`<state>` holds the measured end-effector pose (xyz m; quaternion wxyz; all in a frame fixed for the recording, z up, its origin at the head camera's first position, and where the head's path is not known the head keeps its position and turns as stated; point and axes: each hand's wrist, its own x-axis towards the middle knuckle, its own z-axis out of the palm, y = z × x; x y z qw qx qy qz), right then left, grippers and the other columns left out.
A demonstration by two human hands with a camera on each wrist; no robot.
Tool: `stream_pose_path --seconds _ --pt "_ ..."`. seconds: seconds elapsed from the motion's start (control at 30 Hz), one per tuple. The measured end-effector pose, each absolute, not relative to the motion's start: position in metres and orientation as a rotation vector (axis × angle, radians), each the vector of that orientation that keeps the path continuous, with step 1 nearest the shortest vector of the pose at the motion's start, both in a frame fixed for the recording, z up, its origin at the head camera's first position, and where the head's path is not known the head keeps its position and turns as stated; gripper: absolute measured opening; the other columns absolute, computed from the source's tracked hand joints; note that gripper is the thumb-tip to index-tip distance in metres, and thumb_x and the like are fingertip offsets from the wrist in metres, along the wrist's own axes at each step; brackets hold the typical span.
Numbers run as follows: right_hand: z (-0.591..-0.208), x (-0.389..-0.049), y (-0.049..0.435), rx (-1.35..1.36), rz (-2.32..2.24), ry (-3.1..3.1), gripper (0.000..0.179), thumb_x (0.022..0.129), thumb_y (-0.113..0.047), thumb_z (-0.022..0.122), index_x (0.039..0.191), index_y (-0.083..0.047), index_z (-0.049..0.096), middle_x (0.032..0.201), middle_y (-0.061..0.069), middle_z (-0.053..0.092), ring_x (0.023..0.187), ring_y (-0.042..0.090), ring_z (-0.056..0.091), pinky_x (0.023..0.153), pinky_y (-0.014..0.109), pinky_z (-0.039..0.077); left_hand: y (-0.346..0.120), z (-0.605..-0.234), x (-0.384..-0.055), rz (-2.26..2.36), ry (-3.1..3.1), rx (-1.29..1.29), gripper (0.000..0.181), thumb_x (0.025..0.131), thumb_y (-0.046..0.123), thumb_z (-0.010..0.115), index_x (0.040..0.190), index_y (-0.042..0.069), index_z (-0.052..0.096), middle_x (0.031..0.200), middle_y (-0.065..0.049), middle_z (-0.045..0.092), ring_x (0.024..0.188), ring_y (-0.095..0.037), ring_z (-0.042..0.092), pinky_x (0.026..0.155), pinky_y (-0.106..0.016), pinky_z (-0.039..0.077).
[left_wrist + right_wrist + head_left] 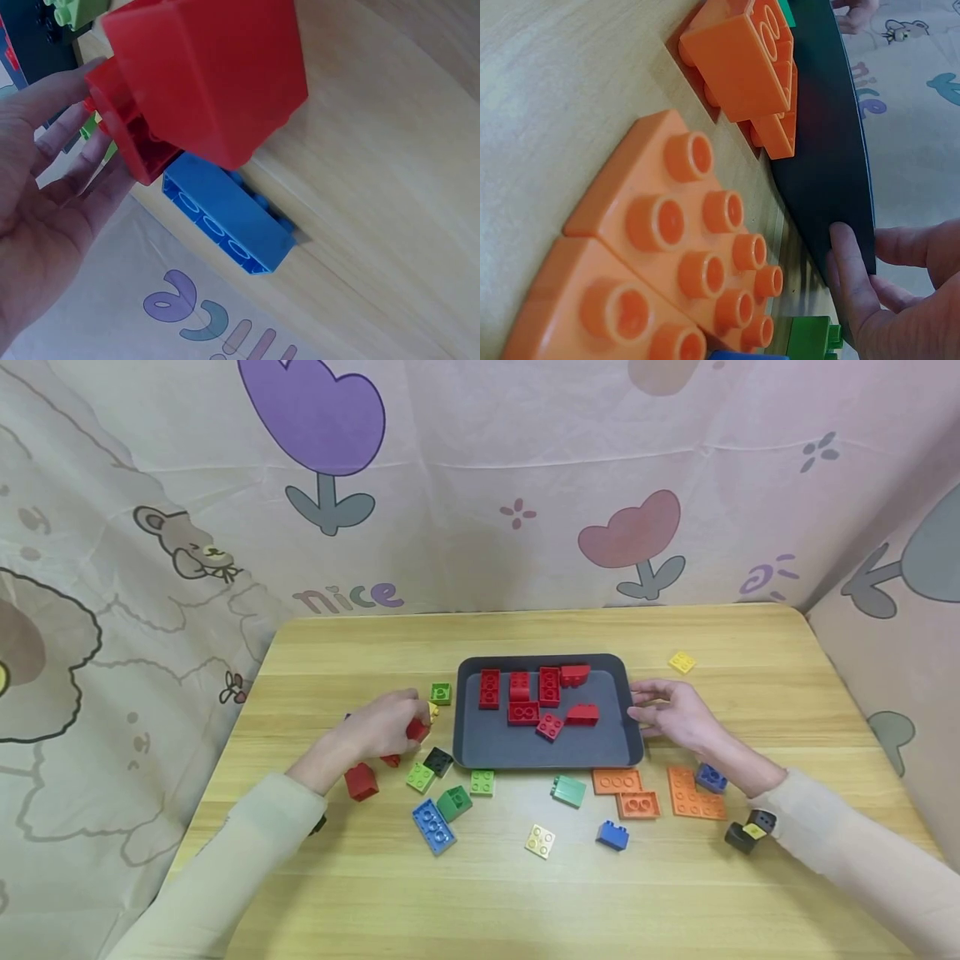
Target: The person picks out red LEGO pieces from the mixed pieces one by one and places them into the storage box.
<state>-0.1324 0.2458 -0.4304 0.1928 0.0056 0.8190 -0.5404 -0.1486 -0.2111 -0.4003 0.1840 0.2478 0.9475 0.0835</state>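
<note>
My left hand (378, 727) is over the bricks left of the tray, its fingertips pinching a red brick (417, 730). In the left wrist view, the fingers touch the held brick's far side, partly behind a larger red brick (210, 75). A blue brick (225, 214) lies beside it. At the dark tray's (549, 760) right end, my right hand (678, 714) holds the rim between thumb and fingers; the right wrist view shows a finger on the tray's outer wall (825, 165). Several red bricks (550, 687) lie inside the tray.
In front of the tray lie orange bricks (638, 805), a teal brick (568, 791), a blue brick (613, 835), a pale yellow brick (540, 842) and a longer blue brick (433, 827). Behind the right hand lies a yellow brick (682, 662). A printed cloth (465, 543) hangs behind the table.
</note>
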Motion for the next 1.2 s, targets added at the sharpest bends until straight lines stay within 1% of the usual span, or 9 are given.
stream_pose_path --seconds 0.23,0.4,0.7,0.93,1.2 --pt "-0.43 -0.133 0.245 0.025 -1.514 2.297 0.058 0.104 -0.005 0.062 0.155 0.011 0.04 0.141 0.032 0.052 0.106 0.014 0.072 0.087 0.034 0.067 -0.211 -0.404 -0.149 0.227 2.68 0.731 0.031 0.083 0.013 0.088 0.111 0.01 0.075 0.107 -0.008 0.065 0.091 -0.02 0.061 0.083 -0.035 0.061" --pt "-0.43 -0.133 0.245 0.03 -1.51 2.296 0.058 0.104 -0.005 0.062 0.155 0.01 0.039 0.142 0.032 0.052 0.108 0.016 0.072 0.087 0.033 0.067 -0.21 -0.408 -0.15 0.189 2.672 0.732 0.034 0.083 0.014 0.09 0.113 0.009 0.076 0.108 -0.009 0.065 0.091 -0.02 0.062 0.083 -0.035 0.062" --pt "-0.43 -0.133 0.245 0.031 -1.514 2.294 0.058 0.104 -0.004 0.062 0.155 0.01 0.04 0.143 0.032 0.051 0.107 0.014 0.071 0.087 0.033 0.067 -0.21 -0.408 -0.151 0.181 2.656 0.722 0.032 0.084 0.015 0.09 0.112 0.01 0.076 0.107 -0.008 0.065 0.092 -0.02 0.062 0.086 -0.036 0.062" --pt "-0.431 -0.132 0.245 0.026 -1.514 2.295 0.058 0.104 -0.005 0.062 0.155 0.01 0.04 0.143 0.032 0.051 0.109 0.016 0.071 0.087 0.033 0.067 -0.208 -0.404 -0.15 0.19 2.648 0.721 0.033 0.085 0.016 0.089 0.114 0.011 0.075 0.11 -0.008 0.065 0.094 -0.021 0.063 0.088 -0.037 0.063" --pt "-0.431 -0.133 0.245 0.031 -1.518 2.294 0.059 0.104 -0.005 0.063 0.155 0.01 0.039 0.143 0.033 0.051 0.105 0.012 0.071 0.087 0.033 0.067 -0.205 -0.392 -0.149 0.241 2.646 0.695 0.032 0.084 0.015 0.089 0.113 0.011 0.076 0.112 -0.008 0.065 0.095 -0.021 0.063 0.087 -0.035 0.064"
